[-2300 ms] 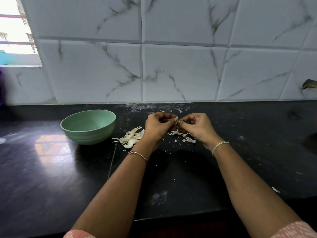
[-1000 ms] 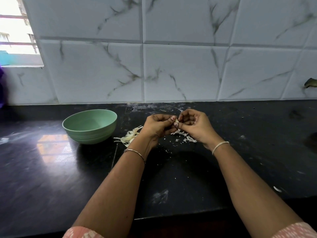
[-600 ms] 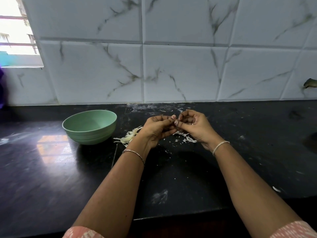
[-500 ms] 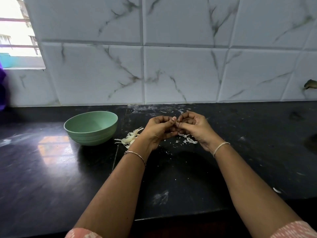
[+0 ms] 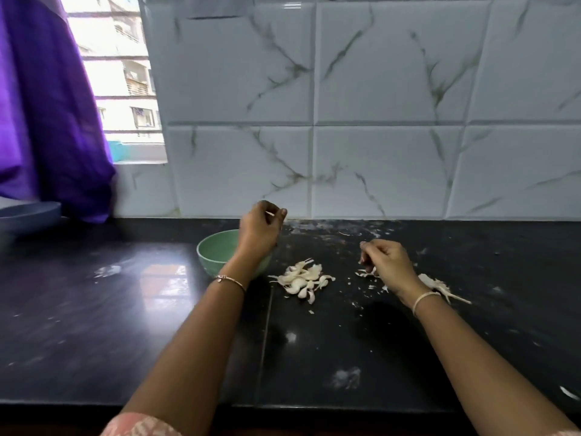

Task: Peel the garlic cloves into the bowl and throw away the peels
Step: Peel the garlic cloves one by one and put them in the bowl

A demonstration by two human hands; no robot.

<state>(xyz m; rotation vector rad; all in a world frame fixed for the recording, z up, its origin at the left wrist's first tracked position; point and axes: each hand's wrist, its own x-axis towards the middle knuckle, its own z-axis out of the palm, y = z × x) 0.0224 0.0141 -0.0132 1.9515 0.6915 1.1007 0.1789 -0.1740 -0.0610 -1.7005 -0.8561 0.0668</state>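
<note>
My left hand hovers over the far rim of the pale green bowl, with a small white garlic clove pinched between its thumb and fingers. A pile of unpeeled garlic cloves lies on the black counter just right of the bowl. My right hand sits low over the scattered garlic peels, fingers curled, and seems to pinch a scrap of peel. More peel and a garlic stem lie behind my right wrist.
The black counter ends at a white marble-tiled wall. A purple curtain hangs at the far left beside the window, with a blue plate below it. Peel flecks dot the counter near the front edge.
My hands have come apart. The left hand rose and moved left over the bowl with the clove. The right hand dropped to the right onto the peels. The view has swung left.
</note>
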